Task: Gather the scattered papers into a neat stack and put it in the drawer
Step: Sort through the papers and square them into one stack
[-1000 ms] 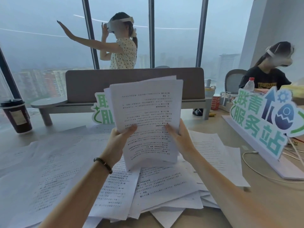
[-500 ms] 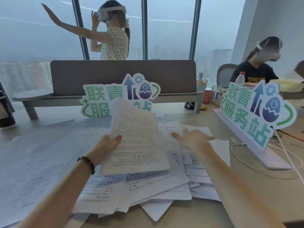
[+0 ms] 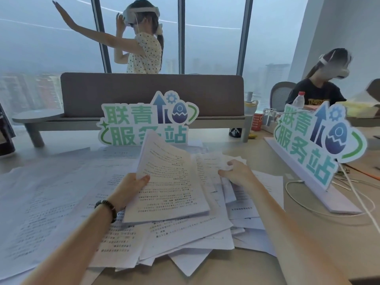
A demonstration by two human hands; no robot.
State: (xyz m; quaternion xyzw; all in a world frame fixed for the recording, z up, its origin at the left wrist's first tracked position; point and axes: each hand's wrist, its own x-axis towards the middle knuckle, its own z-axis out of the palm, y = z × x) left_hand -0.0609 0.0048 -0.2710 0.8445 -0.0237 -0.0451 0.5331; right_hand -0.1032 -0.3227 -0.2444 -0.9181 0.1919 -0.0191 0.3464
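At the far left edge of the frame a dark object (image 3: 6, 134) stands on the table (image 3: 320, 239), cut off by the border. Loose printed papers (image 3: 51, 202) cover the left half of the table, overlapping one another and running toward the lower left corner. A grey bench-like shelf (image 3: 131, 120) crosses the middle of the frame behind them, with a padded panel rising from it.

Left of centre, the left hand (image 3: 128, 188), with a dark bead bracelet (image 3: 107, 208) at the wrist, grips a gathered stack of papers (image 3: 170, 182) by its left edge, thumb on top and fingers curled beneath. The stack is tilted, its far end raised above the sheets under it and its near end low over them. Behind it a green and blue cut-out sign (image 3: 148, 120) stands upright on the table.

Above the sign, in the upper middle of the frame, a person in a dotted top (image 3: 144, 52) stands at the window with a headset on and one arm stretched out.

Right of centre, the right hand (image 3: 236, 171) lies on the scattered sheets just beside the stack, fingers curled and pinching a crumpled sheet edge (image 3: 228, 164). More sheets fan out beneath both forearms toward the bottom centre.

On the right, a second sign (image 3: 316, 140) stands angled on a white base, with white cables (image 3: 308, 210) looping round it. In the upper right a seated person in a black shirt (image 3: 316, 93) wears a headset, a plastic bottle (image 3: 298, 100) in front.
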